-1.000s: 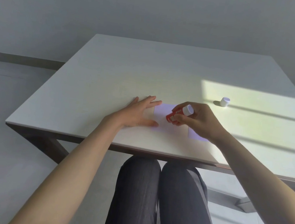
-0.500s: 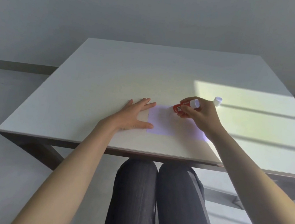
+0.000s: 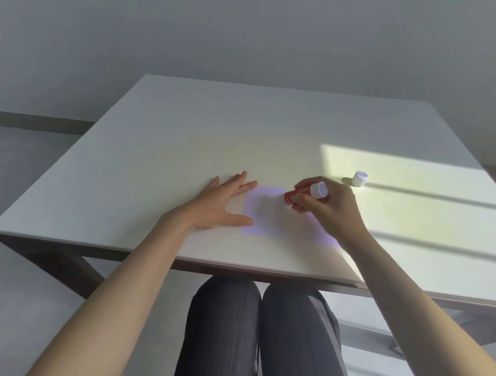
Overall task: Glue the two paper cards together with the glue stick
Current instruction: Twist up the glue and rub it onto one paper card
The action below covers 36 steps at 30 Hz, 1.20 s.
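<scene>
The desk has wide bare room toward its far edge and left corner. A pale lilac paper card lies near the front edge; whether a second lies beneath I cannot tell. The left hand, flat and spread, pins its left edge against sliding. The right hand grips the red glue stick, tip down near the card's far edge. Its white cap stands apart, toward the right edge.

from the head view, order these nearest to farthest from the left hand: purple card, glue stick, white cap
1. The purple card: its left edge lies under the left hand's fingertips.
2. The glue stick: held in the right hand over the card's far right part.
3. The white cap: standing alone in the sunlit patch, farther right.
</scene>
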### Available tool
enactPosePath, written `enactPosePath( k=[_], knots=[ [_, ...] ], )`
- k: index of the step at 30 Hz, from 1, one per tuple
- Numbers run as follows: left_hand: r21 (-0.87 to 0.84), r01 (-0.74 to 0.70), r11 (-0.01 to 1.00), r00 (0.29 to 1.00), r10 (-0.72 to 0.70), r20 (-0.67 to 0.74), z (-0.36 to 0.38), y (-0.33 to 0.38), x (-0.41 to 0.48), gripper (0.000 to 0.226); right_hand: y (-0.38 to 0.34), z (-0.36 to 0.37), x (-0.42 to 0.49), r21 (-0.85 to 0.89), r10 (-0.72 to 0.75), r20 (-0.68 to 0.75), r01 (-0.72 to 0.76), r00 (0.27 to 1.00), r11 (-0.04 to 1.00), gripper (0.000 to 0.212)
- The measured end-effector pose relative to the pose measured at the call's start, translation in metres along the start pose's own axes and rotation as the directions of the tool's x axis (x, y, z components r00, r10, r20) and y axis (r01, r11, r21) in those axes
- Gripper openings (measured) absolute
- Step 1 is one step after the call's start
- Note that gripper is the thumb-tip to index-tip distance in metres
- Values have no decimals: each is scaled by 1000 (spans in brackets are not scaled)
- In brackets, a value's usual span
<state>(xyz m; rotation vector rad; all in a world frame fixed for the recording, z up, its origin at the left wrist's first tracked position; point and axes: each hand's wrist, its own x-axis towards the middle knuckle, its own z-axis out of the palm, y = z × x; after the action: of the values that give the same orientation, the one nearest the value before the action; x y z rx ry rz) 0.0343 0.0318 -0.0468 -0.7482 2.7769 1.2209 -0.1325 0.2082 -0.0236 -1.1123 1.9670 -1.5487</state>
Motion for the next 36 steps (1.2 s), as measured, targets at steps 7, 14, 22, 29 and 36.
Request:
enactPosePath(
  k=[7, 14, 22, 29, 36],
  knots=[
    [19, 23, 1000, 1000, -24, 11, -1, 0, 0, 91, 0, -9, -15, 49, 15, 100, -20, 995, 999, 10],
    [58, -82, 995, 995, 78, 61, -2, 3, 0, 86, -13, -17, -19, 386, 118, -105, -68, 987, 920, 9],
    [-542, -271, 796, 953, 144, -266, 1, 39, -21, 50, -38, 20, -47, 953, 443, 261, -302, 858, 25, 10],
    [-645, -368, 669, 862, -14, -506, 37, 63, -32, 8, -34, 60, -63, 866, 429, 218, -376, 877, 330, 28],
    [-159, -63, 985, 656, -79, -751, -37, 44, 13, 28, -26, 65, -86, 336, 290, -97, -243, 952, 910, 32]
  ],
)
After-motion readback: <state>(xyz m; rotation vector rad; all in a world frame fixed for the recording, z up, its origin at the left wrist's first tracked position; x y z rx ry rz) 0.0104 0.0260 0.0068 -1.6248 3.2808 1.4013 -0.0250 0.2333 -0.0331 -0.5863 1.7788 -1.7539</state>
